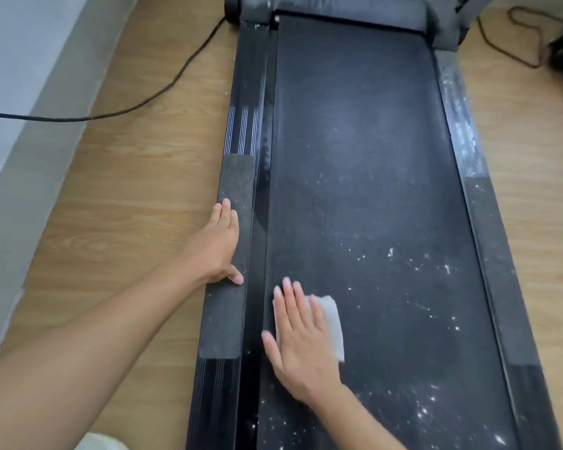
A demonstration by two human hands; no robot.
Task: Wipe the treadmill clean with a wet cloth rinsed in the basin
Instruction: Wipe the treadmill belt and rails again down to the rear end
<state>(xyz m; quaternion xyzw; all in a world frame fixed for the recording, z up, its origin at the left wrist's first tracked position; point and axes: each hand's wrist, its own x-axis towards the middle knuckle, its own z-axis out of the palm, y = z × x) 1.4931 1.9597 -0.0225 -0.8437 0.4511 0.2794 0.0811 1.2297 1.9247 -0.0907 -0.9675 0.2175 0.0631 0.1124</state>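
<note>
The right hand [301, 345] lies flat on the white cloth [333, 323], fingers straight and a little spread, and presses it onto the treadmill belt [355, 141] close to the belt's left edge, toward its near end. A flat palm probably spreads the pressure, so the whole cloth rubs the surface. One strip of cloth shows beyond the little-finger side.

The left hand [218, 248] holds nothing. It rests open on the rough pad of the left side rail [238, 183], thumb apart, most likely to carry the body's weight while the person leans over.

White specks [420, 271] lie thick toward the belt's right edge and near end, and the right side rail [462, 131] looks dusty, so I judge most of the wiping is not yet done.

A dark cable [163, 92] crosses the wooden floor [137, 190] beside the left rail. No basin is in view.
</note>
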